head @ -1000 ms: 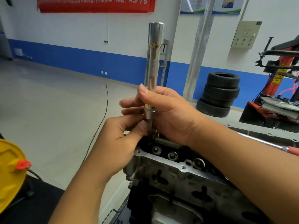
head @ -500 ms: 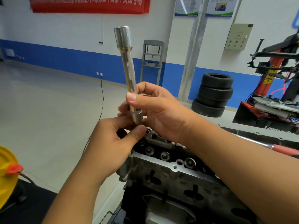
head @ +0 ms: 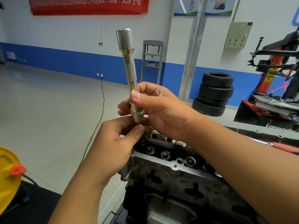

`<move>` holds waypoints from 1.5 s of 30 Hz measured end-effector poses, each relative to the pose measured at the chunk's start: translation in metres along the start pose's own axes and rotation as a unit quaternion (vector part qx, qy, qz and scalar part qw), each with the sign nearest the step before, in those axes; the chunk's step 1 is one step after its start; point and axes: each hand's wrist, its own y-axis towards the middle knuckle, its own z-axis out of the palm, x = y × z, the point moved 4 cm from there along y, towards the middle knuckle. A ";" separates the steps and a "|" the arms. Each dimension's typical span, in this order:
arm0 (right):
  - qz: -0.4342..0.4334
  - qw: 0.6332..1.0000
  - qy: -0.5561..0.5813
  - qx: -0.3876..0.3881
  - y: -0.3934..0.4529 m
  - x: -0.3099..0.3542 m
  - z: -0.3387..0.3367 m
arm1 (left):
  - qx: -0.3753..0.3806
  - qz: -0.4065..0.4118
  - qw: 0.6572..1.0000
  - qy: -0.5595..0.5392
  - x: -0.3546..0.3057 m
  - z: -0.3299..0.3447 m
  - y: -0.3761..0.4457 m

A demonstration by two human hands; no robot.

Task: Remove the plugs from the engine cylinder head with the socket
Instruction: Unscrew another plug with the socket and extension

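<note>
Tyres [head: 213,94] stacked behind hands [head: 161,109], socket [head: 129,70], cylinder head [head: 178,175].

A single head-worn wide-angle view looks forward and down, close over the hands at centre frame, workshop floor and wall beyond.

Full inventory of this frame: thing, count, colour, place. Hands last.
socket: 1, silver, held upright above the head
engine cylinder head: 1, grey metal, bottom centre
tyres: 3 stacked, black, by far wall
tyre machine: 1, red and black, right
banner: 1, red, top wall
metal rack: 1, grey, against wall
yellow container: 1, orange cap, left edge
cable: 1, black, across floor
right hand: grips socket's lower part
left hand: fingers pinched just under socket's lower end; what they hold is hidden
</note>
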 end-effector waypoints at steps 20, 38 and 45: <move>0.004 1.000 0.022 0.011 0.000 0.000 0.000 | -0.135 0.010 0.991 0.018 0.004 -0.004 0.000; -0.010 1.000 0.020 -0.014 -0.001 0.002 -0.003 | -0.146 0.080 0.986 -0.012 -0.013 0.002 0.001; -0.025 0.999 -0.017 -0.024 0.000 0.006 -0.001 | -0.137 0.087 0.986 0.035 -0.014 0.004 0.000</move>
